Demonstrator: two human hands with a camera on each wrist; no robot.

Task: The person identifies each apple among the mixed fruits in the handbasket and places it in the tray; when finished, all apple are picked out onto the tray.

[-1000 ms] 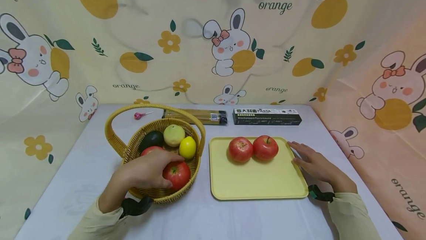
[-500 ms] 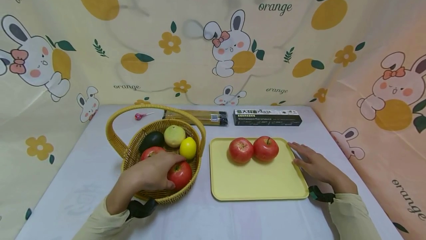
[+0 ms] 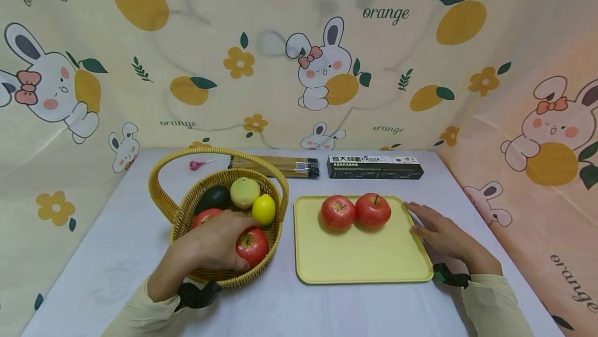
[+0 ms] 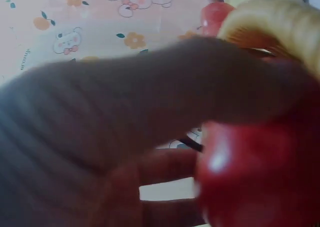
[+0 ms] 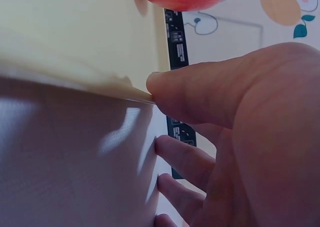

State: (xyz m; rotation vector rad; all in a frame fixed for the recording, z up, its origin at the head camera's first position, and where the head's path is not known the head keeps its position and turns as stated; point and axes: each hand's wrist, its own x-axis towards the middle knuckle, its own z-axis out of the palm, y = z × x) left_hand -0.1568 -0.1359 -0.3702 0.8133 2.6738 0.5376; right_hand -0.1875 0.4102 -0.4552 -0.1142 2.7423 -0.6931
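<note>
Left hand point(image 3: 212, 243): reaches inside the wicker basket point(image 3: 244, 278); the grip is closed on a red apple point(image 3: 254, 247), thumb at its near side, fingers round its far side. The apple is in the near right part of the basket; whether it bears on the basket floor cannot be told.

Right hand point(image 3: 444, 230): beside the right edge of the yellow tray point(image 3: 359, 259); the grip is slack, fingers extended, nothing held. The thumb tip touches the tray rim.

Basket, other contents: a second apple point(image 3: 205, 216), partly hidden by the left hand; a dark fruit point(image 3: 213, 200); a pale green fruit point(image 3: 245, 192); a lemon point(image 3: 263, 210).

Tray contents: two red apples point(image 3: 338, 213), side by side near the far edge.

Rear of tabletop point(image 3: 336, 306): a lollipop point(image 3: 195, 165), a long packet point(image 3: 275, 166) partly behind the basket handle, and a box marked PASTA point(image 3: 375, 168).
</note>
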